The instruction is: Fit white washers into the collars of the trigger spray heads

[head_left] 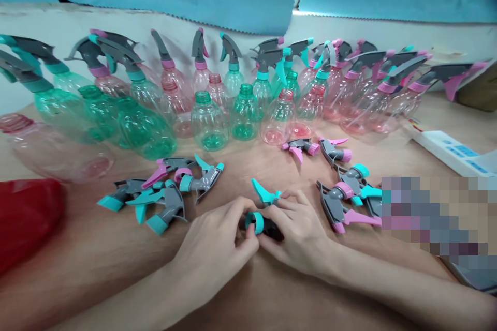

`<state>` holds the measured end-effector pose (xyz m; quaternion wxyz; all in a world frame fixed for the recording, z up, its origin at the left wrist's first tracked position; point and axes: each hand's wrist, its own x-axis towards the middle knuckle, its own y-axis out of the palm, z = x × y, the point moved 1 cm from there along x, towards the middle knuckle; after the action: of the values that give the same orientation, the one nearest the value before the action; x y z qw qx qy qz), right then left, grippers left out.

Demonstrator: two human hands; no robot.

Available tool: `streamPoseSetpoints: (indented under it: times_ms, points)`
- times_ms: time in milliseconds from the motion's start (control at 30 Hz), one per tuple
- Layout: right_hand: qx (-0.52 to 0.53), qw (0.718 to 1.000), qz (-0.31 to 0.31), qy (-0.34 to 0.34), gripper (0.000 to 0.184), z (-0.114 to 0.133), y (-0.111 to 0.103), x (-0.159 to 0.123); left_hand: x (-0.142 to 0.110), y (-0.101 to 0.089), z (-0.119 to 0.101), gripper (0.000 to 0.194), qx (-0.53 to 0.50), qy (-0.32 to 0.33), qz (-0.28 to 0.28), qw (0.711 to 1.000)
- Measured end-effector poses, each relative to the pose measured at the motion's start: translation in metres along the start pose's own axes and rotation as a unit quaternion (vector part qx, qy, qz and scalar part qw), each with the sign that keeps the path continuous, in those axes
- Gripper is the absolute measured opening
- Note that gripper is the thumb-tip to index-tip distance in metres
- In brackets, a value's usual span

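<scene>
Between my two hands, just above the table, is a grey spray trigger head [255, 223] with a teal collar and a teal lever. My left hand [217, 235] pinches the teal collar between thumb and fingers. Wrapped round the grey body, my right hand [297, 227] grips the same spray head, hiding much of it. To the left of my hands lies a pile of loose spray heads [171, 207] in grey, teal and pink. More loose spray heads [337, 204] lie to the right, close to my right hand.
Behind stand green and pink clear bottles, some open-necked like the green bottle [244, 114], others with spray heads fitted. A pink bottle [54, 150] lies tilted at left, near a red bag [29, 220]. A white power strip [454, 152] lies at right, above a pixelated patch.
</scene>
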<state>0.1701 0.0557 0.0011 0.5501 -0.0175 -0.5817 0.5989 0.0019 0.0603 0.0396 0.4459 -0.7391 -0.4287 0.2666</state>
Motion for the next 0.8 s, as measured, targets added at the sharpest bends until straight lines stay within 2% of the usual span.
streamPoseSetpoints:
  times_ms: [100, 333, 400, 533, 700, 800]
  points:
    - [-0.003, 1.0, 0.006, 0.005, 0.012, 0.0, 0.0, -0.001, -0.005, -0.002, -0.002, 0.009, 0.079, 0.018, -0.077, 0.994]
    - [-0.015, 1.0, 0.014, 0.009, 0.015, 0.0, 0.001, -0.003, -0.013, -0.001, -0.007, 0.018, 0.176, 0.061, -0.095, 0.978]
    - [-0.018, 1.0, 0.014, 0.011, 0.014, 0.0, 0.001, -0.003, -0.014, 0.001, -0.009, 0.02, 0.196, 0.067, -0.084, 0.975]
    - [-0.021, 1.0, 0.009, 0.011, 0.013, 0.001, 0.002, -0.004, -0.012, 0.001, -0.011, 0.02, 0.184, 0.06, -0.053, 0.98]
    - [-0.005, 1.0, 0.01, 0.016, 0.016, 0.001, 0.002, -0.003, -0.005, -0.001, -0.009, 0.015, 0.111, 0.024, -0.035, 0.993]
    - [0.018, 0.999, 0.009, 0.03, 0.018, -0.001, 0.0, -0.002, 0.0, -0.009, -0.004, 0.013, 0.068, -0.005, -0.035, 0.997]
